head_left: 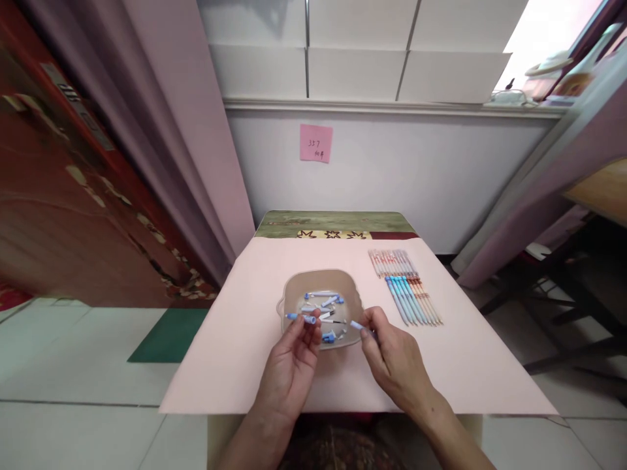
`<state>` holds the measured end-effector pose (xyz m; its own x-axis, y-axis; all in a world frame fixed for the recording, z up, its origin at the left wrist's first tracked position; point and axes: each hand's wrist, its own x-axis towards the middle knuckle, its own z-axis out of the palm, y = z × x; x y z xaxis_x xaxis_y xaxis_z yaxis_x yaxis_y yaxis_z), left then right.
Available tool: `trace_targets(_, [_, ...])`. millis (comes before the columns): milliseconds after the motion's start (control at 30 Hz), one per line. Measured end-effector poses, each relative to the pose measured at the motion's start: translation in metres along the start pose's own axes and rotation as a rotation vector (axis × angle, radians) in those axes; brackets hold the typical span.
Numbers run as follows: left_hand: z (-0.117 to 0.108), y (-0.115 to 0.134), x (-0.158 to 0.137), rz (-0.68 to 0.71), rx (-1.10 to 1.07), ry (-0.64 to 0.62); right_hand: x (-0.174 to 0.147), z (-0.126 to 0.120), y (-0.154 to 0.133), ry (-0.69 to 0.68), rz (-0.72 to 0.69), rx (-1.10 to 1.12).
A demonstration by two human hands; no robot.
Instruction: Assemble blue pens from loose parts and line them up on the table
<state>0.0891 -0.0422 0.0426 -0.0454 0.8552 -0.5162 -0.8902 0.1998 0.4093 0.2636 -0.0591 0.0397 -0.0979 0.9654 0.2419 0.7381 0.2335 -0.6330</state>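
Observation:
Over a beige basin (321, 277), my left hand (294, 365) pinches a short blue pen part (301, 318), which lies nearly level with its hollow end toward the right. By the basin's right rim, my right hand (394, 352) is closed on a light blue pen barrel piece (357, 326); my fingers hide its other end. The two pieces are apart. Inside the basin lie loose pen parts (329, 300), among them blue barrels, blue caps or clips, and thin white refills.
Right of the basin, a row of blue and orange pens (414, 300) lies on the pink-covered table (235, 352). Behind it sits a second row of pens (392, 263) with clear and reddish parts. A pink note (316, 143) hangs on the wall beyond.

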Motion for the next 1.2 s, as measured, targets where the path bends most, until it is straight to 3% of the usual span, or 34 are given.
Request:
trace_targets(433, [0.005,-0.019,-0.005,0.018,0.13,-0.037,-0.005,-0.007,0.005,0.038,-0.006,0.005])
trace_targets(700, [0.001,-0.023,-0.004,0.01,0.157,-0.041,-0.001,0.001,0.009,-0.036,0.016,0.185])
trace_targets(933, [-0.004,-0.025,-0.002,-0.022,0.193,-0.087,-0.002,0.033,0.012,0.002,0.16,0.572])
trace_targets(1067, [-0.004,-0.018,-0.004,-0.016,0.238,-0.098,-0.001,0.055,0.019,0.098,0.345,0.915])
trace_targets(1200, [-0.003,-0.01,-0.003,-0.011,0.26,-0.053,0.002,0.058,0.023,0.121,0.524,1.232])
